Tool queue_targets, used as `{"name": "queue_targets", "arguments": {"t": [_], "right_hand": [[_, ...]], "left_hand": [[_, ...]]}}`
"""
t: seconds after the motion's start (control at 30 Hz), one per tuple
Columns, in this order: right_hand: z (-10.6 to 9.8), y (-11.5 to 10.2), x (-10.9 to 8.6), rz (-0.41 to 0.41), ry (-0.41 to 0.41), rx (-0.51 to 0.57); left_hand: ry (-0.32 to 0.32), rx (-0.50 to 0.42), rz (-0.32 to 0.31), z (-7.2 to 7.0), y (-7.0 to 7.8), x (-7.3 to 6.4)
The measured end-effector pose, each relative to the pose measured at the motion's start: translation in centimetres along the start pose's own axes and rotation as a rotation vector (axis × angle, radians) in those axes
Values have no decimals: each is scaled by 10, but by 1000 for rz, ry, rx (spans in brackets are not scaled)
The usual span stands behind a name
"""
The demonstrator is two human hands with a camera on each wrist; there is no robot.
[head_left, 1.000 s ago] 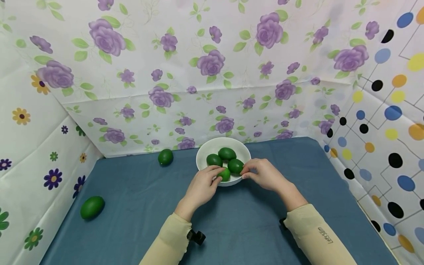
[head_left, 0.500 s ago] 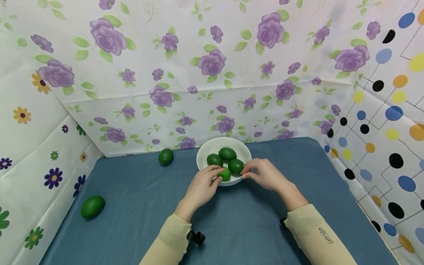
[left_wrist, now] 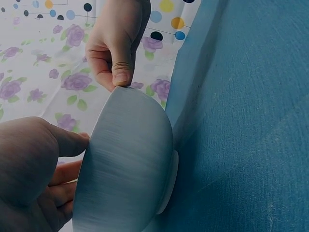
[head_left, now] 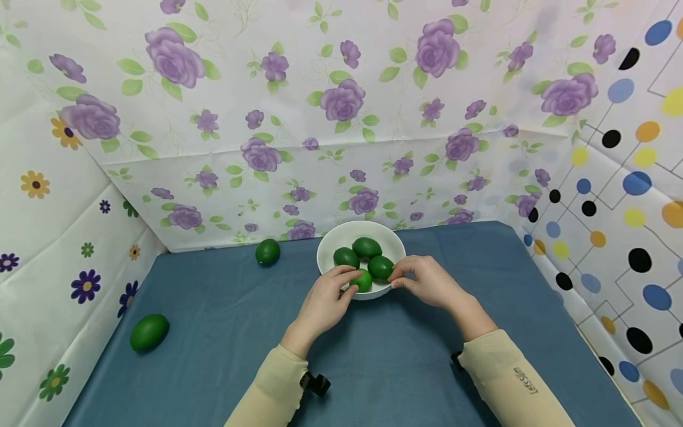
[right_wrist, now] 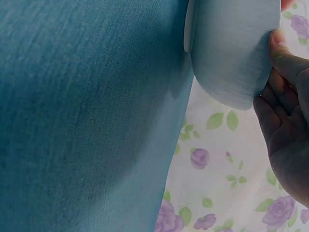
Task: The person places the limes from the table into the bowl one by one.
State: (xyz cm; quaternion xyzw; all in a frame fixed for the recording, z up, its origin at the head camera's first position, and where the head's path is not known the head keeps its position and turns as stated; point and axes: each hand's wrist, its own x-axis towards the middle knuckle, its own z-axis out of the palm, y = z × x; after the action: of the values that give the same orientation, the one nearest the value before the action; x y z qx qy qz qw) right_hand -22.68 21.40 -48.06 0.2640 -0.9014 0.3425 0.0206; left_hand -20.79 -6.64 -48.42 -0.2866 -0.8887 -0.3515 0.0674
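A white bowl (head_left: 332, 240) stands at the back of the blue table and holds several green limes. In the head view my left hand (head_left: 326, 299) reaches over the front rim, thumb and fingers round a brighter green lime (head_left: 363, 281). Its thumb lies right at the rim in the left wrist view, where the bowl's wall (left_wrist: 128, 150) hides the lime. My right hand (head_left: 427, 281) pinches the bowl's right rim, close beside a dark green lime (head_left: 380, 268). Behind these lie two more limes, one at the back (head_left: 366, 248) and one at the left (head_left: 346, 258).
On the table (head_left: 213, 356), a dark green lime (head_left: 267, 253) lies left of the bowl, near the back edge. A larger green oval fruit (head_left: 149, 333) rests far left. Flowered cloth (head_left: 341, 154) rises behind the bowl, and dotted cloth (head_left: 613, 237) stands at the right.
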Motion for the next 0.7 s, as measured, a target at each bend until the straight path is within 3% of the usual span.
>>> {"name": "queue_targets", "arguments": {"t": [0.5, 0.7], "right_hand": [[1, 1, 0, -4, 3, -2], [0, 1, 0, -7, 7, -8]], "left_hand": [[12, -38, 12, -3, -2, -3], [56, -71, 22, -8, -3, -6]]}}
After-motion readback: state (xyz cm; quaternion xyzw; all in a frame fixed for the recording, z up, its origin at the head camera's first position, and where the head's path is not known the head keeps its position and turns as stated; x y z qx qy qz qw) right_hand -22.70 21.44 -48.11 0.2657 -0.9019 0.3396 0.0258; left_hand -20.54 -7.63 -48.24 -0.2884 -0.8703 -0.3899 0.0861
